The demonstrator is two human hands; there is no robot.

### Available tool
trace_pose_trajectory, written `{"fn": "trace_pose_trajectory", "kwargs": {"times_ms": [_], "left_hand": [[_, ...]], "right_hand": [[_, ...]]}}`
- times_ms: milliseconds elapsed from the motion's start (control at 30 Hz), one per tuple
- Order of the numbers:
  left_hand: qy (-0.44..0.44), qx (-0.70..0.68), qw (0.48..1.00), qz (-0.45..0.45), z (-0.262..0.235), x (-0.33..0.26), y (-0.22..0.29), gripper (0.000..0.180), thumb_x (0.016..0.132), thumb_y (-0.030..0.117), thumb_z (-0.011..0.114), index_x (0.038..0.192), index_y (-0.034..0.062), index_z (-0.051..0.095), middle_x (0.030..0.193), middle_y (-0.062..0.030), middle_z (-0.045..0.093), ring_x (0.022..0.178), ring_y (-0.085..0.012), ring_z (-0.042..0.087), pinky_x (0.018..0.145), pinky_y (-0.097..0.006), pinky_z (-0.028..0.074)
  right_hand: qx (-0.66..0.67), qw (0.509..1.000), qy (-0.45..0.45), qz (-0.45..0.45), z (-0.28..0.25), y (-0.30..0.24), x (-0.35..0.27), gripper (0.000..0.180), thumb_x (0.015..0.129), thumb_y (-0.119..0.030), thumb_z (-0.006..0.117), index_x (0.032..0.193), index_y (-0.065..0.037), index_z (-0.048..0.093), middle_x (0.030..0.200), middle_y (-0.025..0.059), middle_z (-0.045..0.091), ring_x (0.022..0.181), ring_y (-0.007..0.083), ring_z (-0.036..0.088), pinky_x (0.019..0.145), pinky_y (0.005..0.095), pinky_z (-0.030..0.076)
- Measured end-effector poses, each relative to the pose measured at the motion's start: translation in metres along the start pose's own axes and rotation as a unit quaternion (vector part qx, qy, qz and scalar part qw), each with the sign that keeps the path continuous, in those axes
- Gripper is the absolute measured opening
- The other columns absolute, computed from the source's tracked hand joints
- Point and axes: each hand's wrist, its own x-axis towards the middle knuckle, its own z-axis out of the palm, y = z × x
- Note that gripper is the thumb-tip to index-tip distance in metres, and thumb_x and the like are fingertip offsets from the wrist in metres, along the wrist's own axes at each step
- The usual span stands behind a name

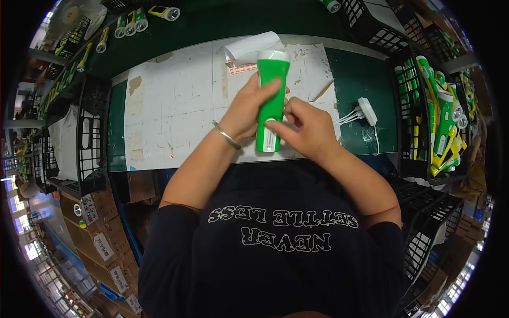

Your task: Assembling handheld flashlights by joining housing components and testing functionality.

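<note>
A green flashlight (271, 74) with a white head points away from me over the white worktop (175, 106). My left hand (246, 108), with a metal bracelet on the wrist, wraps around its body from the left. My right hand (307, 127) touches the lower part of the flashlight from the right, with the fingertips on a white patch on its side. A white strip of sticker backing (246, 47) lies just beyond the flashlight's head.
A white charger with several cables (363, 111) lies on the green mat (360, 79) at right. A black crate (429, 122) at far right holds several green and yellow flashlights. A black crate (85, 143) stands at left. More flashlights (132, 21) lie at the back.
</note>
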Motion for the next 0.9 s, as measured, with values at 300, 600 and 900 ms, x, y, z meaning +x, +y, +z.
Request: {"fn": "trace_pose_trajectory", "kwargs": {"times_ms": [300, 600, 900], "left_hand": [[0.002, 0.262, 0.965, -0.001, -0.013, -0.014, 0.009, 0.046, 0.089, 0.028, 0.057, 0.122, 0.0015, 0.038, 0.100, -0.0111, 0.057, 0.086, -0.0181, 0.058, 0.075, -0.030, 0.048], [-0.124, 0.661, 0.733, 0.096, -0.026, -0.045, 0.051, 0.044, 0.071, 0.015, 0.068, 0.111, 0.0024, 0.054, 0.100, -0.0168, 0.059, 0.090, -0.0323, 0.058, 0.081, -0.036, 0.047], [-0.125, 0.545, 0.828, -0.045, -0.035, -0.052, 0.062, 0.053, 0.074, 0.025, 0.071, 0.116, 0.0006, 0.049, 0.098, -0.0125, 0.060, 0.085, -0.0236, 0.059, 0.079, -0.034, 0.046]], "right_hand": [[0.132, 0.980, -0.034, 0.143, -0.034, 0.035, 0.027, 0.030, 0.075, -0.027, 0.071, 0.072, -0.005, 0.051, 0.068, -0.0001, 0.054, 0.058, 0.0100, 0.046, 0.051, 0.0265, 0.039], [0.230, 0.948, -0.199, 0.098, -0.055, 0.035, 0.036, 0.063, 0.066, -0.014, 0.077, 0.122, -0.011, 0.048, 0.080, -0.0037, 0.051, 0.057, 0.0007, 0.030, 0.050, 0.0167, 0.026], [0.396, 0.895, -0.169, 0.117, -0.025, 0.033, 0.041, 0.067, 0.064, -0.012, 0.079, 0.123, -0.012, 0.047, 0.096, 0.0025, 0.059, 0.056, -0.0022, 0.034, 0.050, 0.0135, 0.030]]}}
